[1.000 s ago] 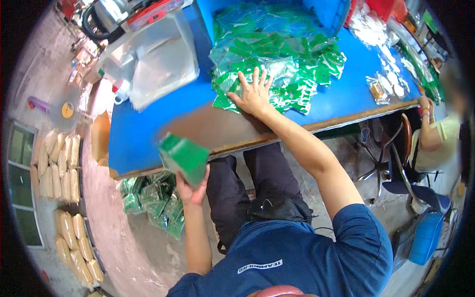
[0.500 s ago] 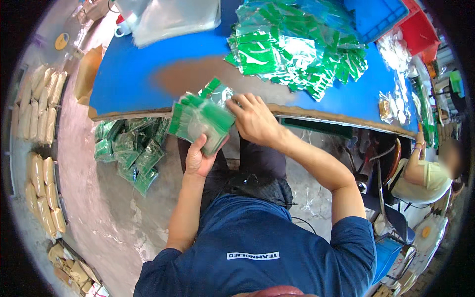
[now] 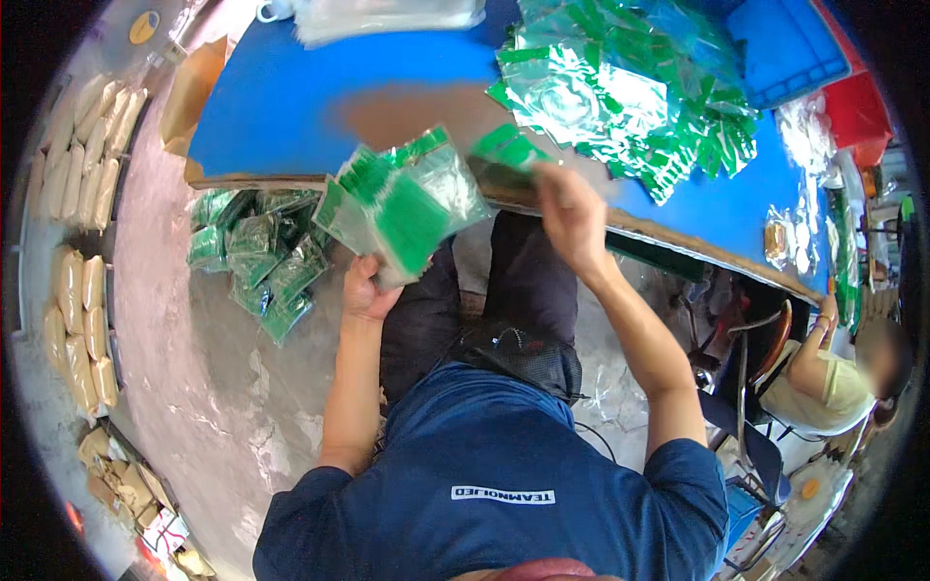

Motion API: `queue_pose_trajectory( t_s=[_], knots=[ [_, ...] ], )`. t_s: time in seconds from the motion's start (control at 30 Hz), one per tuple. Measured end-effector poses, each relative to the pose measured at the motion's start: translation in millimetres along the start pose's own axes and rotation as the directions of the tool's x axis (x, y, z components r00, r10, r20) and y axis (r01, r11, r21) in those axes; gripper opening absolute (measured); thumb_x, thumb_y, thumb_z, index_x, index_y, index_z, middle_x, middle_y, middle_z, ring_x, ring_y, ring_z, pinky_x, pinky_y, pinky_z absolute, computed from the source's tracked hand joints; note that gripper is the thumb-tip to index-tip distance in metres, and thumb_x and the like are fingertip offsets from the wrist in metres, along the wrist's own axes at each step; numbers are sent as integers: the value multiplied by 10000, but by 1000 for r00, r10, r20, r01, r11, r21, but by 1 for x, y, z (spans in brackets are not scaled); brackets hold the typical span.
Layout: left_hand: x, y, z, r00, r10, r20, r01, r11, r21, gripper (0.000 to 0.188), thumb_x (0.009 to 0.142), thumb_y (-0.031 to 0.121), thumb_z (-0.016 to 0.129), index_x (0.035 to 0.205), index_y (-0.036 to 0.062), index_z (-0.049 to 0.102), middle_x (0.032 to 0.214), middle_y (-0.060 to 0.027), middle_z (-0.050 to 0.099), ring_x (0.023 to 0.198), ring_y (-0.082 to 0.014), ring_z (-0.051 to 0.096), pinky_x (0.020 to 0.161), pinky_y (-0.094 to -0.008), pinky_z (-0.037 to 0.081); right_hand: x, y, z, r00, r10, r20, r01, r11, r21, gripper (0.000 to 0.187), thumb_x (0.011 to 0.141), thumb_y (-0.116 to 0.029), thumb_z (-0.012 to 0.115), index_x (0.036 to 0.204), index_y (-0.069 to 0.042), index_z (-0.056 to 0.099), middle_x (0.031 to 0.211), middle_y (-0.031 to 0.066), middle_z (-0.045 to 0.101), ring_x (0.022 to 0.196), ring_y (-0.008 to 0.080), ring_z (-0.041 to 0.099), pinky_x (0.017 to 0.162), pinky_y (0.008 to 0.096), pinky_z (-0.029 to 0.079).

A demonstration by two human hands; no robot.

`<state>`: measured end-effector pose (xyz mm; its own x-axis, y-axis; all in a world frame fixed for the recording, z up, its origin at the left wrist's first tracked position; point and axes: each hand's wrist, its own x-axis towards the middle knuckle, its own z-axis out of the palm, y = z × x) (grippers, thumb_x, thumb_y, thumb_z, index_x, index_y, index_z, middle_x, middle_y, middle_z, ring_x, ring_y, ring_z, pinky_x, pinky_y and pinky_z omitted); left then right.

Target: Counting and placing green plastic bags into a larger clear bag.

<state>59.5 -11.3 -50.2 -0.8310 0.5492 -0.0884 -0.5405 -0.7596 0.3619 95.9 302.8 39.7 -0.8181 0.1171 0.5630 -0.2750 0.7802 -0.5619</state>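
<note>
Left hand: partly closed, gripping the lower end of a fanned stack of flat green-and-clear plastic packets at the near edge of a blue-topped table. Right hand: fingers curled, fingertips on a motion-blurred flat green plastic packet beside the stack. Beyond, on the tabletop: a glossy heap of green-and-clear plastic packets.

A blue-topped table – brown along its front edge – stands on a patchy grey floor.

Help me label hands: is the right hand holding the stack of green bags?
No, the left hand holds the stack of green bags, while the right hand holds a separate, blurred green bag.
</note>
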Motion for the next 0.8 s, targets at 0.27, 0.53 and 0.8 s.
queue_pose_trajectory(
  t_s=[0.27,0.53,0.8],
  knots=[
    [14,-16,5,998,-12,59,10,999,36,707,807,247,764,1410,35,463,1423,-139,514,1311,-368,478,1103,-634,340,-4,-81,41,604,714,355,-412,-101,906,247,987,-156,599,1210,-49,604,1034,10,673,824,58,596,642,200,458],
    [10,-25,25,997,-23,78,15,995,103,743,875,347,635,1493,57,343,1519,-165,401,1412,-404,341,1158,-694,152,-3,-85,44,694,574,434,-604,136,786,202,1018,-175,527,1105,-55,663,964,-25,658,827,34,560,686,198,434],
    [5,-11,28,999,4,46,0,997,-79,755,802,230,752,1448,38,410,1492,-165,437,1404,-373,368,1163,-673,184,58,28,16,988,156,-11,-134,806,-577,718,926,-570,534,1403,-39,455,1438,310,400,1360,517,314,1089,646,249]
  ],
)
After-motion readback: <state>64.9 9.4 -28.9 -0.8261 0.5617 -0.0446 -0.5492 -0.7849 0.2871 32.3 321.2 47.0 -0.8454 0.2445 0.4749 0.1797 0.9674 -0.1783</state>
